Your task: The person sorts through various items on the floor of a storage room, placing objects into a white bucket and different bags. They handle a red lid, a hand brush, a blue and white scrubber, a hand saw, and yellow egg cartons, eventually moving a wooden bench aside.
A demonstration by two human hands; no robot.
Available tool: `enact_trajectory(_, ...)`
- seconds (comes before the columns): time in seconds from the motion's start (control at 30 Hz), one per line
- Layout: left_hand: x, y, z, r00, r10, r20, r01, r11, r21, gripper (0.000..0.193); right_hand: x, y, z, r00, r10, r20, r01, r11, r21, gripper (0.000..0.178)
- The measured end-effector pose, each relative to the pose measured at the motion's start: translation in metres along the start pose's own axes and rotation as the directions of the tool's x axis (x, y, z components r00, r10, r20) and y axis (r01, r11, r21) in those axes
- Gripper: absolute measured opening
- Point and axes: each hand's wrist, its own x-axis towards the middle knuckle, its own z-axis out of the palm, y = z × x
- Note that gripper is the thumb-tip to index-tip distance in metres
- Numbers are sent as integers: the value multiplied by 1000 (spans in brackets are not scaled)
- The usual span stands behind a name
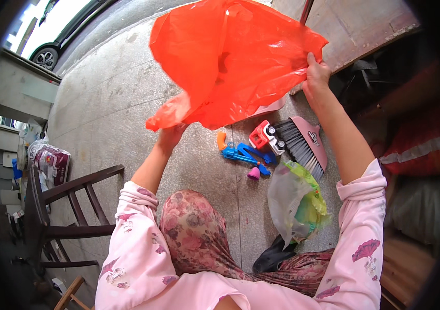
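Note:
A thin red plastic bag (230, 62) is spread out in the air in front of me. My right hand (316, 75) pinches its right edge, thumb uppermost. Its lower left corner is bunched at my left hand (172, 133), whose fingers are mostly hidden behind the plastic. Below the bag, on the floor, lie a blue toy gun with an orange grip (235, 151), a red and white toy truck (267, 137) and a small pink cup-shaped piece (254, 173). A pink broom head with dark bristles (308, 142) rests beside the truck.
A clear and green plastic bag (297, 199) lies near my foot. On the left stands a dark wooden chair (78, 201), with a maroon package (52, 163) behind it. A wooden panel (357, 33) is at upper right; a white car (49, 31) stands outside at upper left.

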Motion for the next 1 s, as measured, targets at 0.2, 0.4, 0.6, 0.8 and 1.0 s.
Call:
enact_trajectory(0.2,-9,32,-19,996,35,79,-7,941,-338,59,-18,10,-14,962,224,155,-201,968,-147,31)
enact_trajectory(0.4,-3,33,-112,916,-146,-373,40,960,-277,51,-43,37,-34,860,479,175,-364,817,-446,27)
enact_trajectory(0.6,25,68,-92,268,644,-716,789,280,547,61,-107,87,-62,922,384,46,-317,819,-479,26)
enact_trajectory(0.8,28,45,70,928,323,-185,210,-44,977,43,-233,144,-68,839,392,377,26,664,-747,54)
enact_trajectory(1.0,-3,-62,53,988,-112,-110,31,-545,838,88,-252,122,-58,613,575,542,397,369,-840,74)
